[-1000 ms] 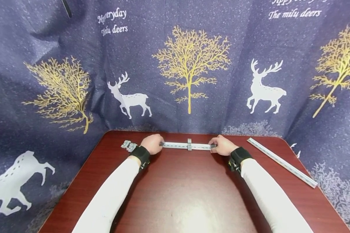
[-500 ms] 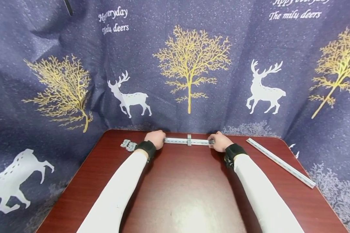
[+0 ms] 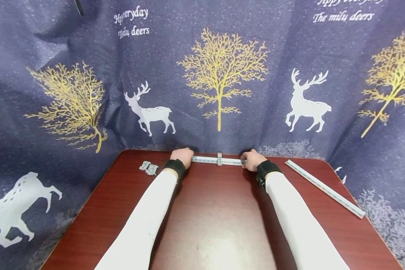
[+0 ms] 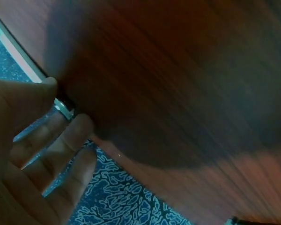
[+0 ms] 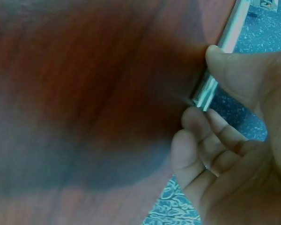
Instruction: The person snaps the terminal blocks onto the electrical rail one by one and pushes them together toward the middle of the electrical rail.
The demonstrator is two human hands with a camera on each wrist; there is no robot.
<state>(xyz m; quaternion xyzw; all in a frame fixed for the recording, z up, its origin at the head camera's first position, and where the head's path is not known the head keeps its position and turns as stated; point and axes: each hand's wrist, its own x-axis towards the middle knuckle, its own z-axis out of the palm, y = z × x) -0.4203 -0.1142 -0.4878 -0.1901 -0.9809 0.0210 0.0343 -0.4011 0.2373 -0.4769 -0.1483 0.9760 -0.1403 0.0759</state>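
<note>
A short slotted metal DIN rail [image 3: 204, 159] lies crosswise at the far edge of the table. A small grey clip-like block [image 3: 219, 159] sits across its middle. My left hand [image 3: 182, 156] grips the rail's left end; in the left wrist view the thumb [image 4: 42, 91] and fingers [image 4: 77, 131] are curled at that end. The right end is pinched by my right hand [image 3: 252, 159]. In the right wrist view its thumb [image 5: 225, 58] lies along the rail [image 5: 234, 33], with the fingertips at the end. Both ends are partly hidden by the hands in the head view.
Several small grey blocks [image 3: 149, 168] lie left of my left hand. A longer slotted rail [image 3: 324, 188] rests at a slant on the right side of the reddish-brown table [image 3: 209, 217]. A dark patterned curtain [image 3: 195, 112] hangs right behind the far edge.
Both hands have moved the rail away from me, up to the table's far edge. The grey block has travelled with it; the loose blocks and longer rail have stayed put.
</note>
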